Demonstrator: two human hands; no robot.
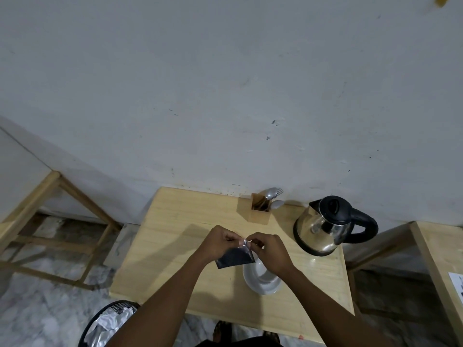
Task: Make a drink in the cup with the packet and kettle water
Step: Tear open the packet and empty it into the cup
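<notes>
A small dark packet (234,257) hangs above the wooden table (175,246), pinched at its silvery top edge by both hands. My left hand (220,242) grips the top left corner and my right hand (269,251) grips the top right. Just below and to the right of the packet sits a white cup (261,280), partly hidden by my right wrist. A steel kettle (323,227) with a black lid and handle stands at the table's right side, apart from the hands.
A wooden holder (259,211) with spoons and a fork stands at the back near the wall. A black bin (105,324) with crumpled paper sits on the floor at the table's front left. Wooden frames stand at the left (50,221) and right (438,259).
</notes>
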